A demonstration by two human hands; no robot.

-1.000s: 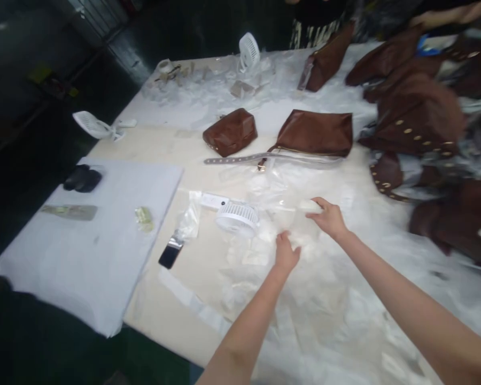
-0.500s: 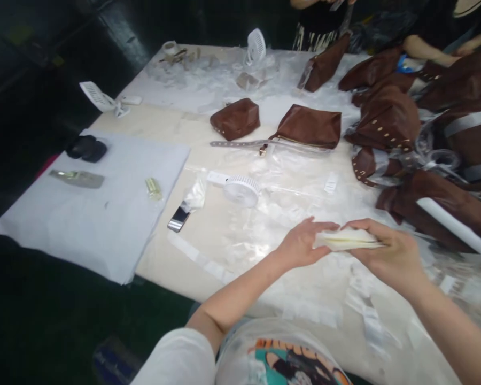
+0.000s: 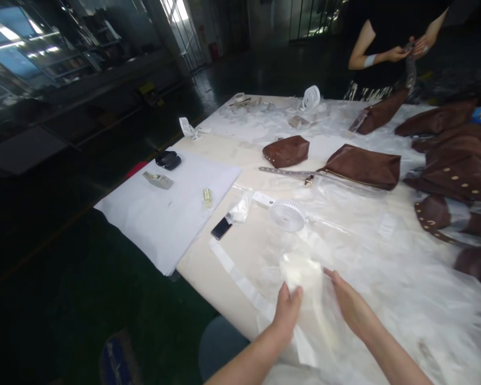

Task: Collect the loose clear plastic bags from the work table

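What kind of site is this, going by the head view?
Probably a leather-goods workshop: dark brown leather bags with brass-coloured studs crowd the table's right side, clear plastic wrapping covers much of it, and a person in black works across it.

The cream table (image 3: 212, 267) bears clear plastic sheets (image 3: 369, 251) around the right hand (image 3: 355, 307). A white fan (image 3: 287, 215) lies ahead of the left hand (image 3: 287, 310), a dark phone (image 3: 221, 228) ahead and left of it, and white paper (image 3: 184, 206) farther left. Beyond both hands lie a small brown pouch (image 3: 286, 152) and a larger brown bag (image 3: 363, 167).
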